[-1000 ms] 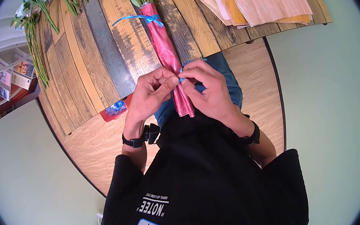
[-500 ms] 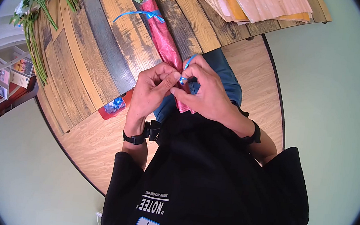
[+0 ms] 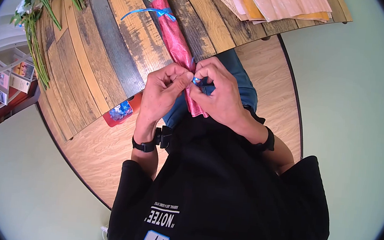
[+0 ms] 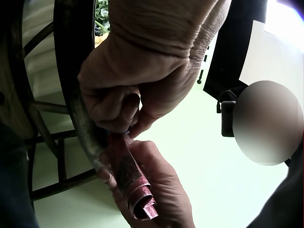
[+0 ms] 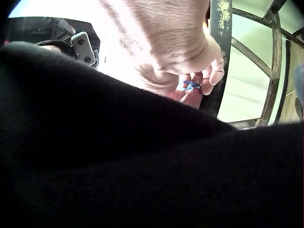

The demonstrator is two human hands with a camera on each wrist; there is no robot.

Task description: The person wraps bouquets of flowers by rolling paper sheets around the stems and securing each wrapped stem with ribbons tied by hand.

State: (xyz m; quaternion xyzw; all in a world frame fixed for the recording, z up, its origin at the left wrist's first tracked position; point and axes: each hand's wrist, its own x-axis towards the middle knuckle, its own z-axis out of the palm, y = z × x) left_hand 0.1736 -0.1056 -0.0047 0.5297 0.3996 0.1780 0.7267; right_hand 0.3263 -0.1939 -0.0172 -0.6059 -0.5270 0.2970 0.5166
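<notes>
A bunch of flowers has its stems wrapped in shiny red-pink paper (image 3: 175, 38); it extends from the table past its edge to the person's lap. Around the lower part of this wrap runs a blue ribbon (image 3: 196, 80), a small piece showing between both hands. My left hand (image 3: 163, 91) pinches the ribbon against the wrap with thumb and index finger. From the other side my right hand (image 3: 222, 95) pinches the ribbon with curled fingers, seen too in the right wrist view as a blue loop (image 5: 192, 86). The rolled paper end (image 4: 142, 202) hangs below the hands.
Another blue ribbon (image 3: 166, 13) is tied near the flowers, one tail sticking out left. Flower stems (image 3: 40, 52) lie along the table's left side. Sheets of pink and orange paper (image 3: 288, 8) lie at the back right. A red container (image 3: 120, 112) shows below the table edge.
The right hand's fingers have shifted and curled around the lower ribbon; the ribbon end that stood above them is now mostly hidden. The left hand has barely moved.
</notes>
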